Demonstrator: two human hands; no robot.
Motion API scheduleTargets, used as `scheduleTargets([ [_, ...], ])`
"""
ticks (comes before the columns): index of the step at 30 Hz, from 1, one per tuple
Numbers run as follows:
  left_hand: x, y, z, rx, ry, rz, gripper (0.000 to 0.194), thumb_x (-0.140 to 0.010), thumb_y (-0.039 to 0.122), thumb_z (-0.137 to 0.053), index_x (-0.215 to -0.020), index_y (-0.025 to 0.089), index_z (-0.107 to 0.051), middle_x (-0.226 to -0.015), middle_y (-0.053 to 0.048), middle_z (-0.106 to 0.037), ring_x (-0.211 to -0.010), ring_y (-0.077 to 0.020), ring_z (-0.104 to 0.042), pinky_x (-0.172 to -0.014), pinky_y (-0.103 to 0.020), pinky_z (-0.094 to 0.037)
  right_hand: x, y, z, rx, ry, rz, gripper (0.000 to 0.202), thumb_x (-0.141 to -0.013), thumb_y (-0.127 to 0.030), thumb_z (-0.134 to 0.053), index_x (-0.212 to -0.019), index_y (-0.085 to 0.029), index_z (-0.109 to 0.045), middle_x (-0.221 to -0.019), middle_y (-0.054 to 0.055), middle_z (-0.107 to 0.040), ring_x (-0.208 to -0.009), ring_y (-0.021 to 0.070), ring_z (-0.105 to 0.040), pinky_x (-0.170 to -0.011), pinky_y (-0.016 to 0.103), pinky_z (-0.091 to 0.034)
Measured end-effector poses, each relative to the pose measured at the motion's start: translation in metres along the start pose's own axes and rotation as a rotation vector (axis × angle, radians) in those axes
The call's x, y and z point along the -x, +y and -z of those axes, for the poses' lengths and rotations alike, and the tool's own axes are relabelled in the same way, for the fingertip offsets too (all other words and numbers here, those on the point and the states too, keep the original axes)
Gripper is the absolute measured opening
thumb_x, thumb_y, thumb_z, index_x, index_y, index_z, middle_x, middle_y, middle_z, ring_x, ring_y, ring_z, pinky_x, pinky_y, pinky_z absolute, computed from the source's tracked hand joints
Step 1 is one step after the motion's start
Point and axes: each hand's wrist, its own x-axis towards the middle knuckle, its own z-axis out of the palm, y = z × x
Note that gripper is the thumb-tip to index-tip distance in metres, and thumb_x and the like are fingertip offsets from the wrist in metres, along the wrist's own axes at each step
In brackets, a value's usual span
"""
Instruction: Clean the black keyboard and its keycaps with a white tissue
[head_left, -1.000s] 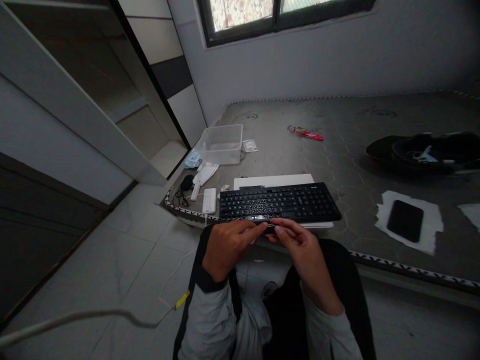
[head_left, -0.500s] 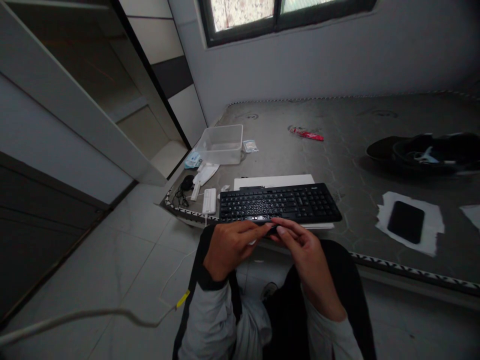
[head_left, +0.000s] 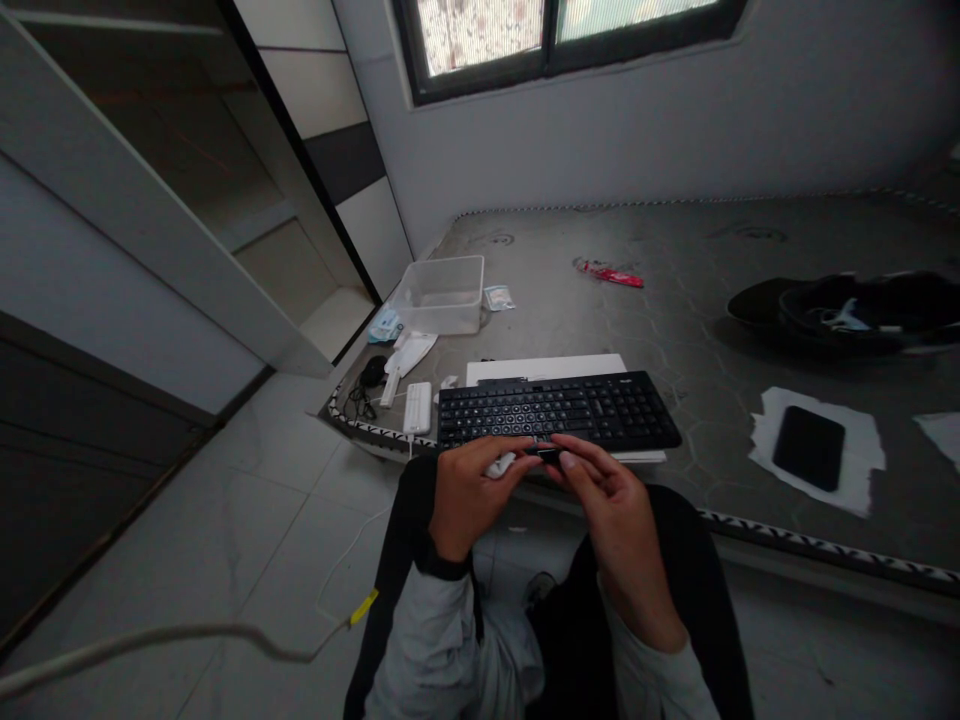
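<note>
In front of the near edge of a black keyboard (head_left: 555, 408), my two hands meet fingertip to fingertip. Between them is a small black piece (head_left: 551, 456), mostly covered by fingers, so its kind cannot be made out. My right hand (head_left: 619, 510) pinches it between thumb and fingers. A crumpled white wipe or tissue (head_left: 500, 465) pokes out of my left hand (head_left: 466, 490), which is closed with its fingertips at the black piece. The keyboard lies on a flat white sheet or box (head_left: 547, 368).
Left of the keyboard lie a white corded block (head_left: 418, 408) and a coiled black cable (head_left: 373, 373). A clear plastic bin (head_left: 442, 295) stands behind. Rightward are a dark phone-like slab (head_left: 810, 447) on white paper and a black cap (head_left: 847, 310). A red wrapper (head_left: 611, 274) lies farther back.
My left hand has turned and its fingers have shifted, so the white wipe shows more. My right hand keeps its pinch on the black piece. The view has tilted slightly.
</note>
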Motion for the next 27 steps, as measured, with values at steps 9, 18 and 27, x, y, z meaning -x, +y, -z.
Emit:
scheduleTargets([
  [9, -0.003, 0.010, -0.003, 0.392, -0.069, 0.383, 0.027, -0.072, 0.037, -0.076, -0.093, 0.020, -0.076, -0.091, -0.004, -0.078, -0.081, -0.0176, -0.071, -0.070, -0.023, -0.052, 0.005, -0.004, 0.000, 0.021, 0.073, 0.048, 0.029, -0.079, -0.038, -0.068, -0.104, -0.023, -0.068, -0.102, 0.005, -0.075, -0.090, 0.0185, -0.071, -0.086, 0.033, -0.058],
  [18, -0.006, 0.014, -0.001, 0.417, -0.109, 0.398, 0.028, -0.079, 0.040, -0.068, -0.095, 0.019, -0.076, -0.095, -0.007, -0.078, -0.084, -0.0206, -0.070, -0.073, -0.027, -0.052, 0.007, -0.007, -0.002, 0.048, 0.041, 0.043, 0.030, -0.079, -0.039, -0.068, -0.104, -0.023, -0.067, -0.101, 0.005, -0.075, -0.090, 0.0203, -0.071, -0.085, 0.034, -0.058],
  [27, -0.003, 0.015, -0.005, 0.455, -0.061, 0.410, 0.029, -0.075, 0.035, -0.073, -0.097, 0.017, -0.075, -0.096, -0.007, -0.078, -0.079, -0.0189, -0.070, -0.069, -0.026, -0.053, 0.009, -0.010, -0.005, 0.063, 0.022, 0.064, 0.026, -0.080, -0.035, -0.067, -0.103, -0.024, -0.068, -0.108, 0.005, -0.074, -0.101, 0.0220, -0.068, -0.092, 0.036, -0.055],
])
